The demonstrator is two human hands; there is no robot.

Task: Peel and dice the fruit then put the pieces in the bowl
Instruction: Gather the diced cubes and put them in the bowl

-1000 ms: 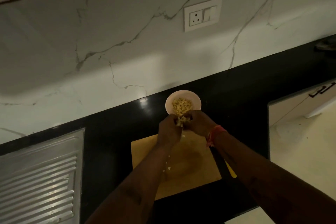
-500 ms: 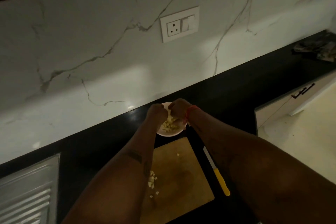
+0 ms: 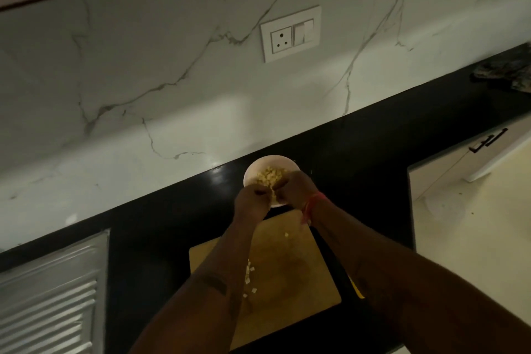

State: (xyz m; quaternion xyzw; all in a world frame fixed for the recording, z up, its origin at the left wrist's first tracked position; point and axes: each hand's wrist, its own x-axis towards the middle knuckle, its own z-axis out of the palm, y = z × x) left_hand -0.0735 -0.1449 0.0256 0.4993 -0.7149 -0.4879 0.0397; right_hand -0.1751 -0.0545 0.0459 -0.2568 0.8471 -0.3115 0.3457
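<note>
While both the left hand (image 3: 253, 200) and right hand (image 3: 296, 188) cup diced fruit (image 3: 270, 176) over the bowl (image 3: 277, 160), stray cubes (image 3: 249, 279) behind them on the cutting board (image 3: 287, 273) remain to transfer.

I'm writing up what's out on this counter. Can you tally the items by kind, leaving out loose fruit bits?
Bowl: 1
Cutting board: 1
Knife: 1, mostly hidden under the right arm
Cloth: 1, at the far right of the counter
Hands over the bowl: 2, left hand and right hand
Total: 6
</note>
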